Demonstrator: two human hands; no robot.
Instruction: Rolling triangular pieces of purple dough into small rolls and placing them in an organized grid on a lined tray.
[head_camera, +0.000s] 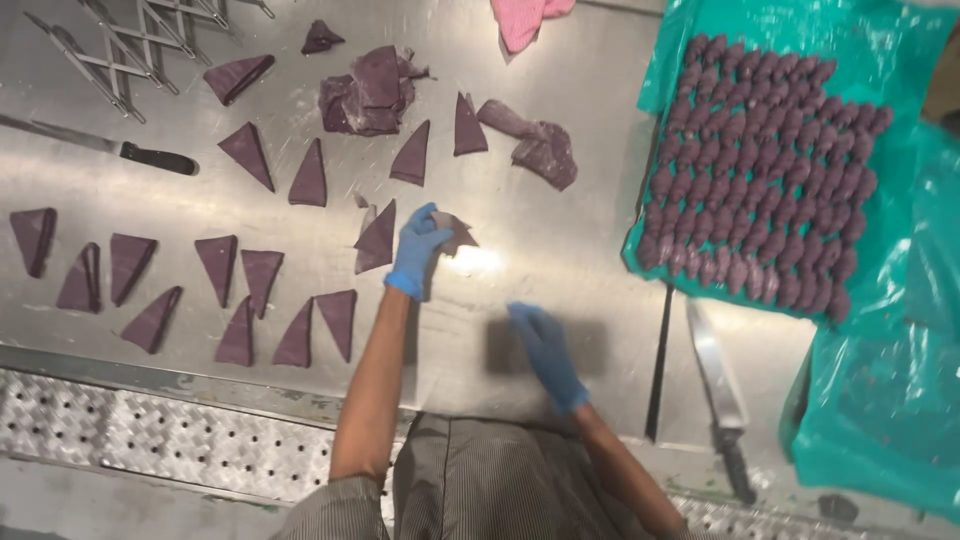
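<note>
Both my hands wear blue gloves over a steel worktable. My left hand reaches forward and pinches a purple dough triangle near the table's middle, with another triangle just to its left. My right hand hovers flat and blurred above the bare steel nearer to me, fingers together, holding nothing. Several more purple dough triangles lie spread across the left half of the table.
A pile of purple dough scraps and a second lump lie farther back. A green-lined tray at right holds rows of rolled purple pieces. A big knife, a black-handled knife, an expanding cutter, a pink cloth.
</note>
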